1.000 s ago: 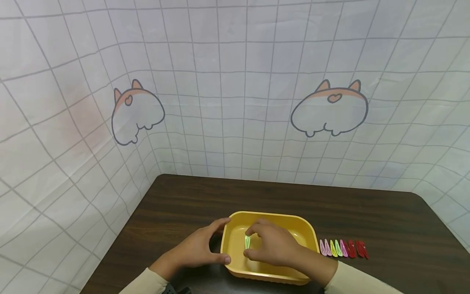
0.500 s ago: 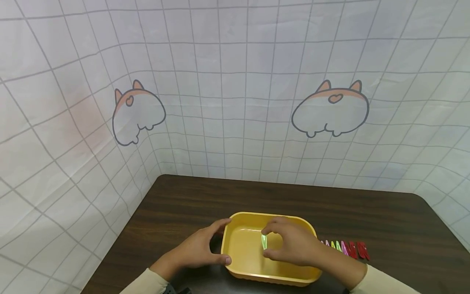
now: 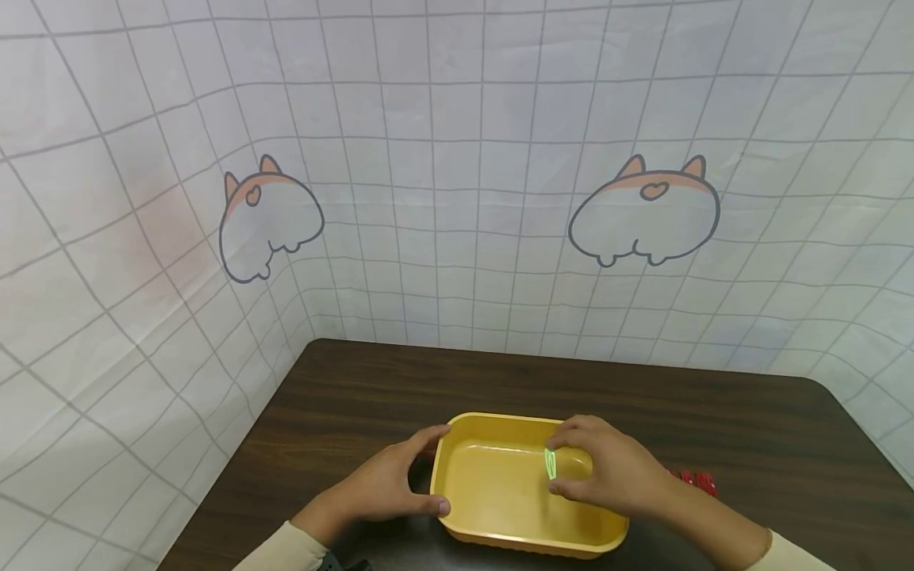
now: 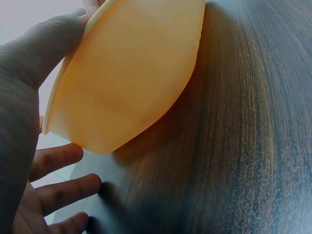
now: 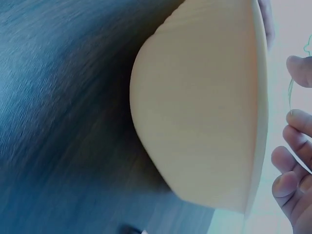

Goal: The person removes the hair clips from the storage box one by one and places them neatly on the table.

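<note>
A yellow plastic tray (image 3: 493,488) with rounded corners stands at the near middle of the table. My left hand (image 3: 382,480) grips its left end, thumb on the rim and fingers spread toward the far corner; the left wrist view has some fingers apart from the wall. Above the tray's right half, my right hand (image 3: 614,468) pinches a light-green snap hair clip (image 3: 551,464) by its two ends between thumb and fingertips. In the right wrist view, the clip (image 5: 290,95) appears edge-on, slightly bowed, higher than the tray's rim (image 5: 262,122).
Red hair clips (image 3: 705,483) lie on the dark wooden table (image 3: 400,381) right of the tray, partly behind my right forearm. A white grid-patterned cloth (image 3: 443,174) hangs behind the table and along its left side.
My right hand has moved right across the tray with the green hair clip, and its forearm now hides the pink, yellow and green clips on the table. My left hand stays put.
</note>
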`<state>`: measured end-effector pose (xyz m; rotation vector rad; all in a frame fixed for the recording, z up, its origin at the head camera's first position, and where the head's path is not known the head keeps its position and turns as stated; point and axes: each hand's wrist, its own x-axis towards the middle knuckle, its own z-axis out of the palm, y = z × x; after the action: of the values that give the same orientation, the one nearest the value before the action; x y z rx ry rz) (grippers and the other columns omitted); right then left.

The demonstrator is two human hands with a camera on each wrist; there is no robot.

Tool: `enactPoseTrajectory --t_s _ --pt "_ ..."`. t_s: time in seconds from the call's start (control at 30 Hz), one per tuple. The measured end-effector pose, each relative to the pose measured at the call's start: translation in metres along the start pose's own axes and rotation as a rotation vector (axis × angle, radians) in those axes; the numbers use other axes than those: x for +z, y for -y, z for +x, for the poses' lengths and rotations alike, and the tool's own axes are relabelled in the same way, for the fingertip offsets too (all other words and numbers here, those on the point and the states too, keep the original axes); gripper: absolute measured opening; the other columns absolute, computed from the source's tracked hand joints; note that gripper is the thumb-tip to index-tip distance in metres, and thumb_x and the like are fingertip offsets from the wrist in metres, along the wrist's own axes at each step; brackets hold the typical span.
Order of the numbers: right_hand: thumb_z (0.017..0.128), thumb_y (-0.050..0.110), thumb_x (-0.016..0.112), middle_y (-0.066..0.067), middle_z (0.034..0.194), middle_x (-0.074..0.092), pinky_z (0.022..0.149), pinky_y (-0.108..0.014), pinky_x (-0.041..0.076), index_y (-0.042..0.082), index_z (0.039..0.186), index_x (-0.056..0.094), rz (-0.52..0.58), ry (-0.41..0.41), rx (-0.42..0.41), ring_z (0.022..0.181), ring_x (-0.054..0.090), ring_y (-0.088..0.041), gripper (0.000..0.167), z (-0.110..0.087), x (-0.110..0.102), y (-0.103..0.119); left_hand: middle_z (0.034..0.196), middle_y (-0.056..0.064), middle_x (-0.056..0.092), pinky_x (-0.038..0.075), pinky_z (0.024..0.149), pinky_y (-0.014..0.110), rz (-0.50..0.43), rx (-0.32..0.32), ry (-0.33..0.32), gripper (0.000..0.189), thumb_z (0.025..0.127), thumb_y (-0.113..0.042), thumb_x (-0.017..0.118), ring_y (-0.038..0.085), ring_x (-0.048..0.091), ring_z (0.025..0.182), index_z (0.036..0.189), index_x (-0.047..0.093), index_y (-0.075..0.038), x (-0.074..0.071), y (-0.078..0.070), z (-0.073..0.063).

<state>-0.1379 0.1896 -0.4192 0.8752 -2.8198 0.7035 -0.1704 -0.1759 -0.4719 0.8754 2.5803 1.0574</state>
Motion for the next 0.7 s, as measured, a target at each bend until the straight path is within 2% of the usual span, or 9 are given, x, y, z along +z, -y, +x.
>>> enactPoseTrajectory --t_s 0.3,0.4,0.5,0.53,0.7 --pt "0.084 0.042 0.085 0.015 0.121 0.059 0.086 -0.041 0.055 0.023 0.117 0.075 -0.048 0.001 -0.007 0.112 0.058 -0.014 0.04 -0.014 -0.016 -0.019 0.138 -0.004 0.061 0.042 0.106 0.056 -0.003 -0.01 0.002 0.097 0.082 -0.058 0.08 0.015 0.056 0.126 0.161 0.029 -0.031 0.0 -0.001 0.0" --pt "0.084 0.04 0.085 0.009 0.122 0.06 0.074 -0.033 0.056 0.019 0.118 0.074 -0.004 0.015 0.006 0.092 0.061 -0.009 0.042 -0.019 -0.021 -0.025 0.138 -0.005 0.06 0.042 0.106 0.056 -0.002 -0.016 0.002 0.098 0.082 -0.058 0.08 0.015 0.056 0.126 0.161 0.03 -0.031 0.0 -0.001 0.0" --pt "0.084 0.041 0.085 0.006 0.123 0.06 0.067 -0.028 0.053 0.018 0.119 0.074 0.025 0.018 0.017 0.084 0.059 -0.007 0.043 -0.023 -0.025 -0.033 0.139 -0.006 0.06 0.042 0.106 0.056 -0.002 -0.018 0.001 0.098 0.082 -0.059 0.08 0.015 0.056 0.126 0.161 0.029 -0.031 0.0 -0.001 0.0" --pt "0.084 0.043 0.085 0.006 0.123 0.06 0.066 -0.028 0.053 0.018 0.119 0.074 0.028 0.016 0.018 0.084 0.059 -0.008 0.044 -0.025 -0.026 -0.035 0.139 -0.006 0.059 0.042 0.105 0.055 -0.002 -0.018 0.001 0.098 0.082 -0.059 0.08 0.015 0.056 0.126 0.161 0.029 -0.031 0.0 -0.001 0.0" --pt "0.083 0.053 0.083 0.013 0.12 0.06 0.082 -0.038 0.056 0.024 0.117 0.075 -0.04 -0.03 0.017 0.107 0.06 -0.015 0.046 -0.033 -0.031 -0.047 0.139 -0.007 0.059 0.042 0.106 0.055 -0.006 -0.025 0.002 0.097 0.083 -0.059 0.08 0.014 0.056 0.126 0.161 0.028 -0.032 0.0 -0.001 0.001"
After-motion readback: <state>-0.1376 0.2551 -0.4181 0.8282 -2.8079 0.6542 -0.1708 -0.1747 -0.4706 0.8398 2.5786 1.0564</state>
